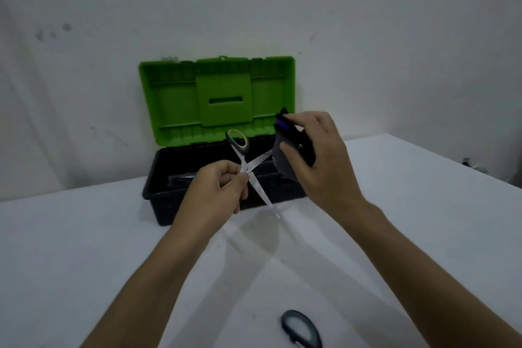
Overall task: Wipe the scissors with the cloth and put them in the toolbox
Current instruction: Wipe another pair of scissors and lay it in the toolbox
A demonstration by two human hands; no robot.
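I am wiping, not yet stowing. My left hand (223, 186) is pinching the scissors (248, 168) at the pivot, fingers curled round the crossing of the blades, and holding them up in the air in front of the toolbox (158, 200). They are splayed open: one handle loop is pointing up and away toward the green lid (169, 93), one blade is slanting down toward the tabletop (84, 248), and the other blade is running up and right into the cloth (282, 161). My right hand (319, 150) is gripping that dark cloth, bunched, with thumb and fingers curled round it, closing it over the far end of the upper blade. A strip of purple is showing at the cloth's top edge.

The toolbox is standing open against the wall, its black tray just behind the scissors, with something dark lying inside that I cannot make out.

Next, I am judging, I should draw the cloth along the blade with the edge turned away from my fingers, then turn to the lower blade. After that the blades need closing before the scissors go down into the tray; my left hand will have to shift off the pivot for that.

Near the bottom edge a dark loop (300, 329) is lying on the tabletop, well apart from everything else; I cannot tell what it belongs to.
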